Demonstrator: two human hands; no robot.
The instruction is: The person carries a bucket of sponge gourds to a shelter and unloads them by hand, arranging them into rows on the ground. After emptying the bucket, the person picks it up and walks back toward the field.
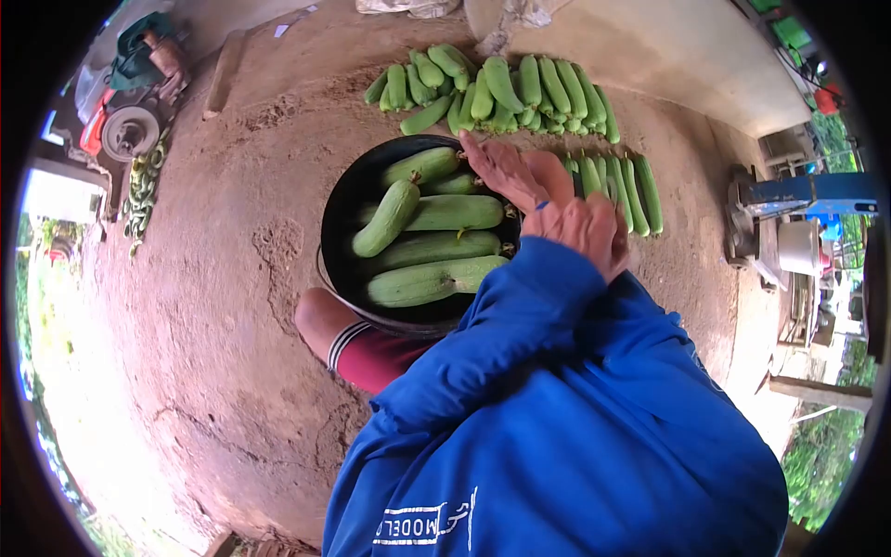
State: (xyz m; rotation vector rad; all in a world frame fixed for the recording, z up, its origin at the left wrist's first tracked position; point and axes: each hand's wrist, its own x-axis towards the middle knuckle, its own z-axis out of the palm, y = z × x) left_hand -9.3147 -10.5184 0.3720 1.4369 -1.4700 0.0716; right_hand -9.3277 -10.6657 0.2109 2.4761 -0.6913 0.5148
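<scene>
My right hand [506, 170] reaches over the right rim of a dark round pot [332, 223], fingers stretched out, with nothing visible in them. Crossing in front of my right forearm is my left hand [577, 227], fingers curled at the blue right sleeve [636, 297]; its fingertips are partly hidden. Several pale green luffa gourds lie in the pot, including a curved gourd [385, 221] on top and a longer gourd [436, 280] at the near side. Some of their stem ends point towards my hands.
A heap of green gourds [501, 88] lies by the wall beyond the pot. A row of slimmer gourds [640, 195] is to the right. Vegetable pieces [142, 190] lie at far left near a round metal wheel [130, 133]. My bent knee [323, 320] touches or nears the pot.
</scene>
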